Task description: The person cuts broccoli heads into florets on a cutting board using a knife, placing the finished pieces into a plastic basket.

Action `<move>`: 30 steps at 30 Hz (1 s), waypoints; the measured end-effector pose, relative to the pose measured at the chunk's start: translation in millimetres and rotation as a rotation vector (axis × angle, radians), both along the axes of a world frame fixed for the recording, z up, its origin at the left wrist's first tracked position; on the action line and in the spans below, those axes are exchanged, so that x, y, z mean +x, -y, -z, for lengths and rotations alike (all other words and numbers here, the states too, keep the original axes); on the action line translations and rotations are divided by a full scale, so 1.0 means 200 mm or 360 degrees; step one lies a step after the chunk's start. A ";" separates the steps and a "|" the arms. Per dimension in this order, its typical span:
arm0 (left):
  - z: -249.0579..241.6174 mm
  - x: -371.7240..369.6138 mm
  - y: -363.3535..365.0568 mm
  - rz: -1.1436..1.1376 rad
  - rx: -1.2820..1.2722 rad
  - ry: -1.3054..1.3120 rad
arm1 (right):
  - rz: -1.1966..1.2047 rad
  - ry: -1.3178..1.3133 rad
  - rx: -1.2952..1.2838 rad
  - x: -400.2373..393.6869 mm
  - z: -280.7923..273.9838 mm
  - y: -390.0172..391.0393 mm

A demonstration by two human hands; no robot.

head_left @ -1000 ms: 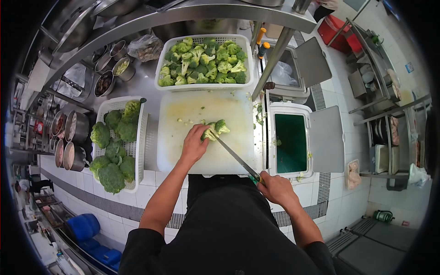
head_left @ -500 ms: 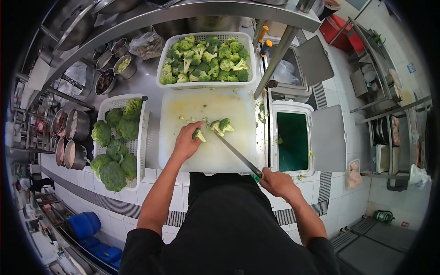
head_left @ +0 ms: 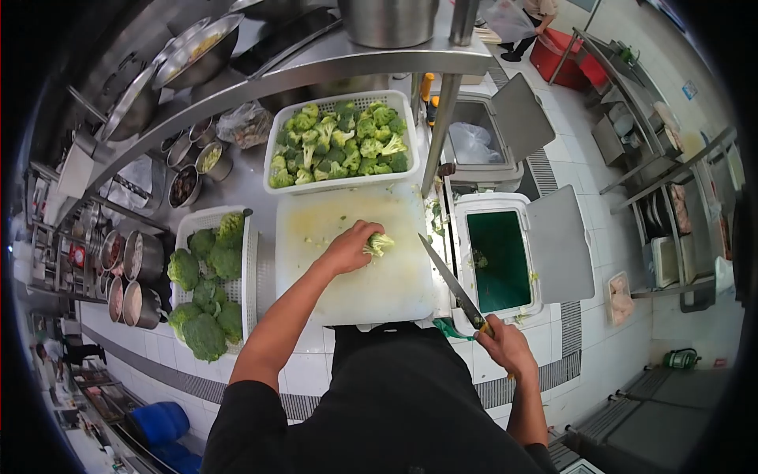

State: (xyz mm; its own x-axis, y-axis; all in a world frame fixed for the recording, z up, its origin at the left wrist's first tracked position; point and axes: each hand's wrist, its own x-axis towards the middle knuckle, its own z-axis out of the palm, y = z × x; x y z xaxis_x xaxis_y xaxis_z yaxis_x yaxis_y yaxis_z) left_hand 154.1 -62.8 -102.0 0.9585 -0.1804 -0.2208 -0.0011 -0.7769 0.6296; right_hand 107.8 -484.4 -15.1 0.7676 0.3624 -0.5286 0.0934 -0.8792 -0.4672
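My left hand [head_left: 353, 246] is closed on broccoli florets [head_left: 379, 244] over the right half of the white cutting board [head_left: 316, 284]. Small green crumbs lie on the board around it. In my right hand [head_left: 504, 345] is the handle of a long knife [head_left: 454, 286], whose blade points up and left beyond the board's right edge. Behind the board, a white basket [head_left: 339, 184] is filled with cut florets [head_left: 339, 142]. Whole broccoli heads [head_left: 207, 296] fill another white basket [head_left: 251, 276] at the left.
An open bin with a green inside [head_left: 496, 257] stands right of the board, with another lined bin [head_left: 476, 142] behind it. Metal pots [head_left: 142, 304] are at the left. A metal shelf [head_left: 379, 65] crosses above. A person [head_left: 539, 17] stands by a red tub [head_left: 553, 54].
My left hand has moved right and gathered the florets. The knife has swung right, off the board, with my right hand. The view has shifted, showing more of the shelf top and another person.
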 end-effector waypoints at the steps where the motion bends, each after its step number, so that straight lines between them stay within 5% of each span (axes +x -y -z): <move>1: 0.00 0.02 -0.02 -0.0113 -0.0146 -0.0042 | 0.0020 -0.0014 0.0032 -0.01 0.01 0.01; 5: -0.13 0.21 -0.16 -0.0215 -0.0184 0.0332 | -0.0002 -0.0023 0.0075 -0.02 0.06 -0.01; 11: -0.73 0.48 -0.35 -0.0242 0.0213 0.1158 | -0.0225 0.0009 0.0062 0.02 0.11 -0.10; 13: -0.82 0.45 -0.41 -0.0626 -0.0437 0.0997 | -0.0257 0.0050 0.0097 0.02 0.13 -0.14; 17: -0.64 0.18 -0.52 -0.0869 -0.0509 0.1040 | -0.0259 0.0009 0.0146 0.02 0.30 -0.18; 22: -0.44 -0.28 -0.40 -0.1442 -0.0863 0.0939 | -0.0776 -0.0195 0.0335 0.04 0.29 -0.59; 26: -0.31 -0.54 -0.22 -0.1535 -0.1005 0.0952 | -0.1115 -0.0199 0.0801 -0.04 0.52 -1.02; 30: -0.13 -0.73 -0.10 -0.1707 -0.1073 0.0757 | -0.0810 -0.0363 0.0638 -0.02 0.63 -1.25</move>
State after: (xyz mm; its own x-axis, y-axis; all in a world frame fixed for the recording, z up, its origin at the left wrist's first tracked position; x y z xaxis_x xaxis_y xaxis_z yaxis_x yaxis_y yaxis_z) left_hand 7.7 -42.5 -75.9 0.6524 0.7579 0.0028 0.0834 -0.0754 0.9937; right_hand 104.0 -234.7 -141.0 0.3353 0.8499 -0.4065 0.3098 -0.5070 -0.8043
